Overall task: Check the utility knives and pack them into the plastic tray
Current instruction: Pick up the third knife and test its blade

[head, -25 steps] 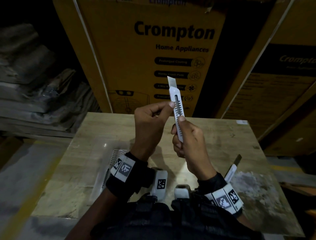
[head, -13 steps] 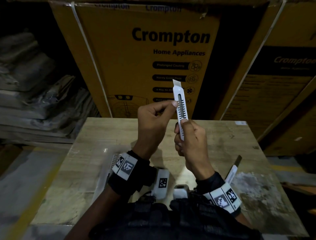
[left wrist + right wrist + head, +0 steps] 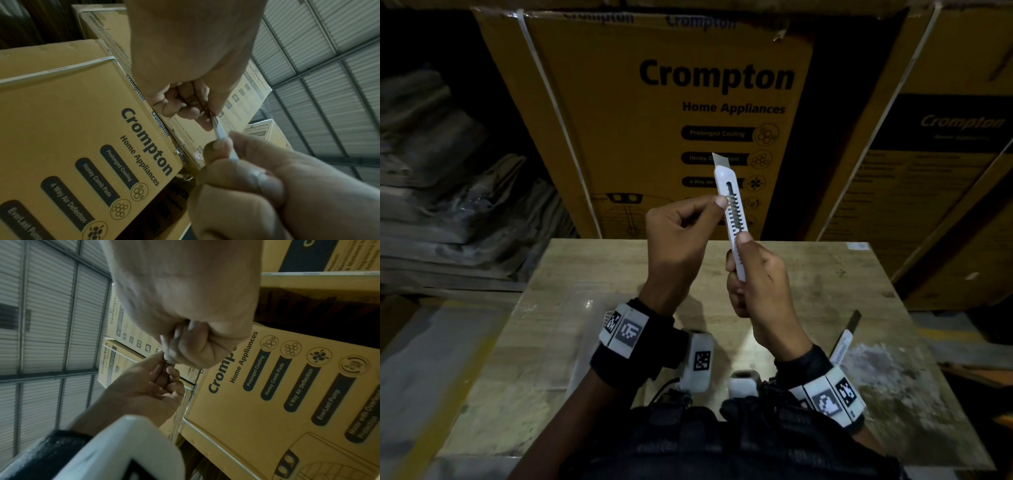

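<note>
Two hands hold one knife upright above the worktop, blade tip up. The right hand wraps its fingers round the lower handle; the left hand pinches the upper body from the left. A second knife lies by the right wrist. The tray sits low left, nearer the left hand, largely hidden. Cartons stand behind.

A second knife lies on the table right of the hands, cartons behind.
</note>
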